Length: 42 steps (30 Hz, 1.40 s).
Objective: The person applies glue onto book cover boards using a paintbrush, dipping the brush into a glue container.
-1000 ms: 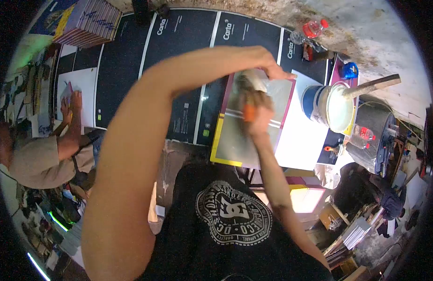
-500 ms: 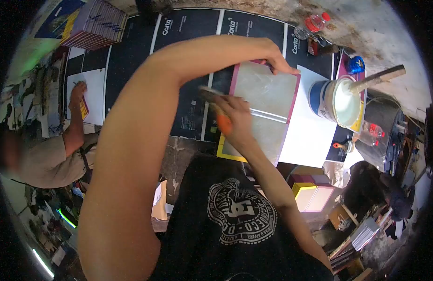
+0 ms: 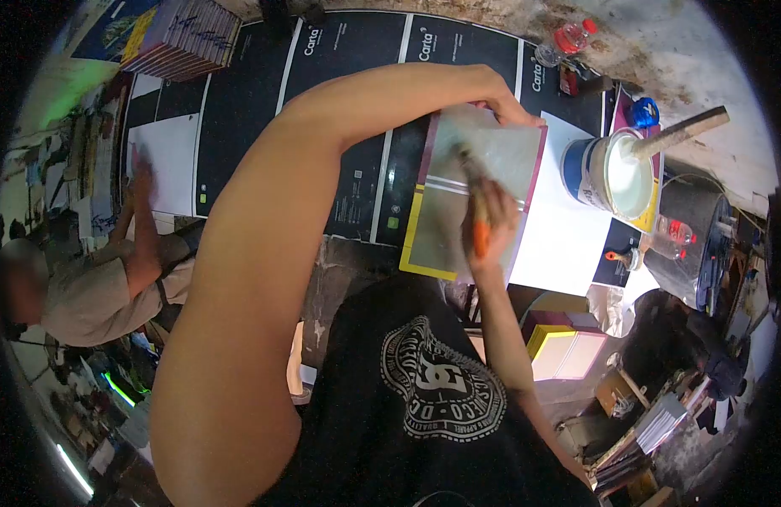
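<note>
An opened-out book cover (image 3: 492, 152), with grey boards, purple and yellow edges and pale strips across its middle, lies on a white sheet (image 3: 559, 245) and the black table. At its far edge my left hand (image 3: 507, 103) holds the cover near the corner; some of its fingers are hidden. My right hand (image 3: 496, 215) is wrapped round the orange handle of a paintbrush (image 3: 481, 237), its bristles over the upper board, slightly blurred. To the right stands a bucket (image 3: 583, 173) of white paste-like liquid with a wooden stick (image 3: 686, 133) in it.
Beyond the bucket are a blue object (image 3: 643, 113) and a red-capped bottle (image 3: 574, 38). A second brush (image 3: 628, 258) lies at the right. Stacked books (image 3: 183, 42) stand far left. A co-worker (image 3: 103, 287) works at the table's left end.
My right hand has swung the brush rightward, from beyond the cover's left edge onto its boards. The left hand keeps its place at the far edge. The co-worker's arm has shifted.
</note>
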Motion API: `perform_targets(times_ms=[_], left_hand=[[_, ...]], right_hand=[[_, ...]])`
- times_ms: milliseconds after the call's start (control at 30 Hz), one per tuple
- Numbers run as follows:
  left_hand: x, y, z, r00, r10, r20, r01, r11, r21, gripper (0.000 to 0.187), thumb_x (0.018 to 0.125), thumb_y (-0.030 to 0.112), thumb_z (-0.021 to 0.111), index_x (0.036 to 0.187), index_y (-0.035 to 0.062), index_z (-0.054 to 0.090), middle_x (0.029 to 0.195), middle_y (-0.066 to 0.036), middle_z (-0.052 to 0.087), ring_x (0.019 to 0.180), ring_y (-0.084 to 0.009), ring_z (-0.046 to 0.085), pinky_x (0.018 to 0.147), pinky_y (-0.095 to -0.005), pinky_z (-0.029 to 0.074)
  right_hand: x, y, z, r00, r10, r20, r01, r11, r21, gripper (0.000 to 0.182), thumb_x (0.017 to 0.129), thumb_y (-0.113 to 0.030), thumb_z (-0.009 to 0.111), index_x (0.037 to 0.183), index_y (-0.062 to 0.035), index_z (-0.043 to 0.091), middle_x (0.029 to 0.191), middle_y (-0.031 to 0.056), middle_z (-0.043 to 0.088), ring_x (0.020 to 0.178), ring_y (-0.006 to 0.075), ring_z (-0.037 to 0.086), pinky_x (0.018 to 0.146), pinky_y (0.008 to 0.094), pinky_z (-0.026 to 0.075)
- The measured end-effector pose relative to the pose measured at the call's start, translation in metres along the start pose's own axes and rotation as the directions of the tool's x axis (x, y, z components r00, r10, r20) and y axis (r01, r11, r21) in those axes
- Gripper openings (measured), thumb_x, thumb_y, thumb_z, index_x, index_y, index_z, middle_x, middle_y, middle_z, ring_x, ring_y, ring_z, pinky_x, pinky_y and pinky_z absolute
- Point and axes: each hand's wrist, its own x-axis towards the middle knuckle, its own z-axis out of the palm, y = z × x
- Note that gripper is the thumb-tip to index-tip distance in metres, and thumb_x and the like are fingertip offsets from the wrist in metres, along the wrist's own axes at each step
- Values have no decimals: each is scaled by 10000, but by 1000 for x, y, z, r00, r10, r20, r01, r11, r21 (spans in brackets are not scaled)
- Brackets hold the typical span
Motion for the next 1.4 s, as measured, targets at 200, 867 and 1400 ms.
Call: perform_targets(times_ms=[200, 867, 1400], left_hand=[[-14, 6, 6, 1000, 8, -23, -7, 1000, 17, 1117, 753, 914, 66, 1562, 146, 129, 1627, -114, 66, 1488, -354, 91, 1164, -549, 165], [1, 10, 42, 874, 29, -486, 43, 989, 138, 913, 830, 852, 105, 1549, 297, 192, 1621, -137, 74, 1485, -373, 77, 1177, -574, 105], [12, 18, 51, 749, 29, -662, 73, 989, 126, 1081, 772, 903, 210, 1514, 124, 315, 1595, -168, 188, 1467, -333, 210, 1184, -521, 151]], right_hand=[[-35, -70, 26, 951, 49, 306, -110, 977, 184, 471, 722, -19, 657, 1191, -48, 624, 1193, 198, 619, 1143, 398, 546, 989, 484, 420], [-58, -44, -25, 991, 15, 130, -4, 997, -82, 473, 775, -83, 632, 1247, -93, 613, 1219, 124, 614, 1098, 341, 545, 941, 447, 410], [-78, -72, -48, 928, -78, 365, 147, 976, -163, 424, 808, -129, 570, 1227, -153, 633, 1175, 77, 632, 1062, 261, 579, 835, 364, 465]])
